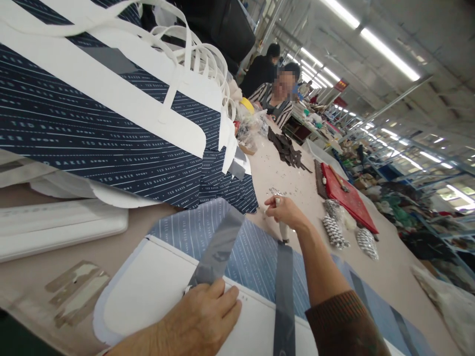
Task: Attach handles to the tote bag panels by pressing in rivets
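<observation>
My left hand lies on a white and pale-blue striped fabric panel, its fingers closed on the lower end of a grey strap. A second grey strap runs down the panel. My right hand reaches out over the table, fingers pinched near a scatter of small metal pieces; what it pinches is too small to name. A white-handled tool sits under that wrist.
A stack of navy striped bags with white handles fills the left. A red board, bundles of metal parts and dark fabric pieces lie further along the table. A seated person works at the far end. A white tray sits at left.
</observation>
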{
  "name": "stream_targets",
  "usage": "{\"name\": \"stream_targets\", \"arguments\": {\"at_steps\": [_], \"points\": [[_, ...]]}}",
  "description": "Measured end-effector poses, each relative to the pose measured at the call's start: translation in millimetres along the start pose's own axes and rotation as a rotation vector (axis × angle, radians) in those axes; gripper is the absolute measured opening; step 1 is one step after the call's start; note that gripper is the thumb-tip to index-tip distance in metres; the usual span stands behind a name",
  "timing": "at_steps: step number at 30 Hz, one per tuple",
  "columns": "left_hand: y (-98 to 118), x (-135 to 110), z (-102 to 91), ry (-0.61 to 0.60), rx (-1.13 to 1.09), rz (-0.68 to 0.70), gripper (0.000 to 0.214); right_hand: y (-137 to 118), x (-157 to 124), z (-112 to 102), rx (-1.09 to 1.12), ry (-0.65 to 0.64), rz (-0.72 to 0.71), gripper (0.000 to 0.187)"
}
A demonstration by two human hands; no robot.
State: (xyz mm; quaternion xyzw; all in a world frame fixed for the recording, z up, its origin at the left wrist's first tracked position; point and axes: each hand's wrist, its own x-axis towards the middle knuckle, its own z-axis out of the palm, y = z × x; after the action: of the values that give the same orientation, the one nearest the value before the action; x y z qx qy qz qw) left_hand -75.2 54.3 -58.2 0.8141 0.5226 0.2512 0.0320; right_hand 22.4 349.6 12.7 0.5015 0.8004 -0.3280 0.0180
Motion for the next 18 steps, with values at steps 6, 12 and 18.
{"name": "stream_targets", "arguments": {"at_steps": [6,12,18], "points": [[3.0,-0.2,-10.2,-0.12,-0.031,0.001,0.024,-7.2,-71.9,-0.3,0.23,-0.128,-0.073,0.029],[4.9,-0.7,-14.5,-0.147,-0.037,0.014,0.023,1.8,-131.3,31.7,0.309,-0.194,-0.044,0.025],[5.2,1.2,-19.8,-0.164,-0.004,0.033,0.021,4.0,-163.4,61.5,0.199,-0.222,-0.088,0.021]]}}
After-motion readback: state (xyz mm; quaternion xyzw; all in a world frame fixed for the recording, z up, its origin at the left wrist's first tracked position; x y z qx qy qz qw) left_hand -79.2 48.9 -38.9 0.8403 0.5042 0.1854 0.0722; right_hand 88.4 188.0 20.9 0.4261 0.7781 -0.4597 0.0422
